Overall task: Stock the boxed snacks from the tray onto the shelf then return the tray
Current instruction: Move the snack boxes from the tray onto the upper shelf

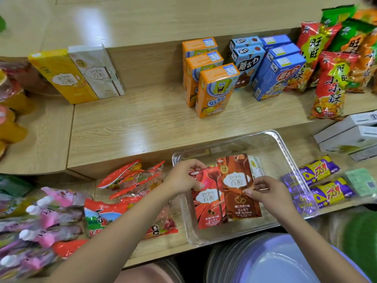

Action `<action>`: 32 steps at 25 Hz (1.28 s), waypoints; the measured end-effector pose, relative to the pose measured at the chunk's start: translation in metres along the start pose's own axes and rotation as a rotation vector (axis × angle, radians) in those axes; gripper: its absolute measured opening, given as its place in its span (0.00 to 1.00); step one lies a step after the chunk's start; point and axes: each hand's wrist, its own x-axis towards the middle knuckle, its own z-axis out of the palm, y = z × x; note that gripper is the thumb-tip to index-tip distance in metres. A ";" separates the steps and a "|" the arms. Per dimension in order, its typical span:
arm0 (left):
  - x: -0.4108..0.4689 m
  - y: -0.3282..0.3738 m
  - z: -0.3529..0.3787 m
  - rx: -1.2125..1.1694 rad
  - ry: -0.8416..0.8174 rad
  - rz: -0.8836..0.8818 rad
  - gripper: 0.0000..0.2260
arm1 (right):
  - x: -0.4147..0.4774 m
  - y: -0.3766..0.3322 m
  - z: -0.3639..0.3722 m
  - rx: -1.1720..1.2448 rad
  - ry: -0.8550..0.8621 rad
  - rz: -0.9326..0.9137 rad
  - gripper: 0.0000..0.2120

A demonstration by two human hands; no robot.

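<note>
In the clear tray (289, 160) at the shelf's front edge, my left hand (183, 180) pinches the red box (210, 209), my right hand (267, 190) the brown box (238, 186).

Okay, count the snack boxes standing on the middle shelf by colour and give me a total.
Yellow box: 1
White box: 1
Orange boxes: 3
Blue boxes: at least 5; the back ones are partly hidden
Total: at least 10

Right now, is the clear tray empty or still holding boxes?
Not empty. The clear tray holds a red box, a brown box, and a pale box partly hidden behind them.
</note>
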 end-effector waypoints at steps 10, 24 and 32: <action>-0.041 0.023 -0.127 -0.324 0.346 0.174 0.18 | 0.005 -0.100 0.022 0.260 -0.069 -0.247 0.14; 0.034 0.028 -0.254 -0.066 0.718 0.335 0.18 | 0.097 -0.240 0.139 0.266 -0.018 -0.503 0.16; 0.064 0.029 -0.275 0.100 0.797 0.469 0.15 | 0.123 -0.260 0.164 0.344 0.189 -0.466 0.18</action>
